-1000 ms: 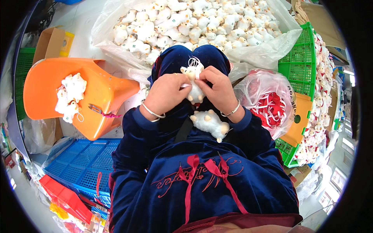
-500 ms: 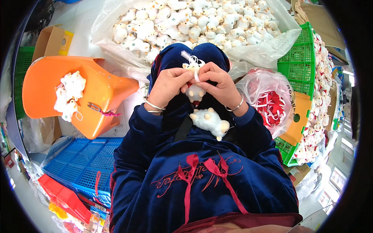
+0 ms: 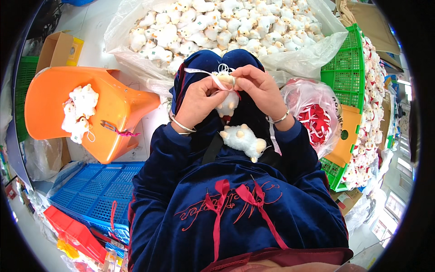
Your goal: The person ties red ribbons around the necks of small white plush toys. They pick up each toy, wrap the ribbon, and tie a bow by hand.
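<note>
Over my knees, a small white plush animal (image 3: 227,105) hangs between my two hands, with a bit of red at its neck. My left hand (image 3: 199,98) is closed, pinching a white ribbon (image 3: 196,70) at the toy's neck; one end of it sticks out to the left. Closed too, my right hand (image 3: 262,89) has thumb and forefinger pressed at the side of the toy's head. What lies right between those fingertips is partly hidden. A thin white loop shows above the head. On my lap rests a second white plush animal (image 3: 243,139), lying on its back.
Ahead lies a big clear bag (image 3: 113,41) full of white plush animals. On the left, an orange chair (image 3: 47,106) bears a few plush toys and snips (image 3: 108,126). At right sit a plastic bag of red pieces with white ribbons (image 3: 313,122) and a green crate (image 3: 343,68).
The right fingers have moved a little right, off the ribbon's front, to the side of the toy's head. The ribbon's end now stretches out left above my left hand.
</note>
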{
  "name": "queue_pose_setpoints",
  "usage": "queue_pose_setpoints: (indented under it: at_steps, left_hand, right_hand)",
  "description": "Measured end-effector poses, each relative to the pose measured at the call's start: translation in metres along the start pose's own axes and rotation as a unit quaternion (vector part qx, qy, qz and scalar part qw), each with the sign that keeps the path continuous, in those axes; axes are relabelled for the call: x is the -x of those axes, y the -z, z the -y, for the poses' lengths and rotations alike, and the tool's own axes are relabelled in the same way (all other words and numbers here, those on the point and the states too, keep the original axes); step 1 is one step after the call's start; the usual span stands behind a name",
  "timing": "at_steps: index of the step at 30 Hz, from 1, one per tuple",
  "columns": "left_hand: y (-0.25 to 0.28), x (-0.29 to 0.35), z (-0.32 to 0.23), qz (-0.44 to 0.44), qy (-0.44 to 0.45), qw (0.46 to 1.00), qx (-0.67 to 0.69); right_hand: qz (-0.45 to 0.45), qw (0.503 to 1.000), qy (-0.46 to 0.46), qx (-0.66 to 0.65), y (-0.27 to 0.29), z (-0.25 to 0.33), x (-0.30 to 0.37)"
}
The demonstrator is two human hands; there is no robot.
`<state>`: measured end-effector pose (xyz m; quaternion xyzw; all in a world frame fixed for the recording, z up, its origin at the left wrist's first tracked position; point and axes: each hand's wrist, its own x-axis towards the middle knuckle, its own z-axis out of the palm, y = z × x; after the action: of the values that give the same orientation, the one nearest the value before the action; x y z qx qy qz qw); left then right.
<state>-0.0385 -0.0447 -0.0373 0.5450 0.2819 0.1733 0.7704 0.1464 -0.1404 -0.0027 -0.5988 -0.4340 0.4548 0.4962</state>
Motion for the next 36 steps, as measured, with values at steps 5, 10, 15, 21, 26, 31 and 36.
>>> queue_pose_setpoints:
  at_steps: [5, 10, 15, 21, 26, 31, 36]
  left_hand:
    - [0.008, 0.000, 0.014, 0.013, -0.014, 1.000, -0.024]
    - [0.009, 0.000, 0.015, 0.014, -0.052, 0.998, 0.045]
    - [0.005, 0.006, 0.012, -0.002, -0.062, 0.998, 0.012]
    - [0.000, 0.007, 0.010, -0.013, -0.133, 0.987, -0.087]
    - [-0.011, 0.002, 0.005, -0.064, -0.212, 0.953, -0.206]
    - [-0.019, -0.002, 0.008, -0.117, -0.206, 0.952, -0.195]
    - [-0.021, -0.004, 0.011, -0.143, -0.175, 0.953, -0.202]
  right_hand:
    - [0.064, 0.969, 0.107, 0.212, -0.001, 0.009, 0.000]
    - [0.068, 0.946, 0.158, 0.273, 0.005, -0.005, -0.002]
    - [0.017, 0.999, -0.041, -0.029, 0.005, -0.008, -0.007]
    - [-0.066, 0.968, -0.123, -0.210, 0.005, -0.006, -0.017]
    - [-0.020, 0.963, -0.121, -0.241, 0.008, 0.004, -0.014]
    - [-0.060, 0.988, -0.081, -0.120, 0.012, 0.017, -0.014]
    - [0.059, 0.988, -0.052, -0.130, 0.022, 0.001, -0.002]
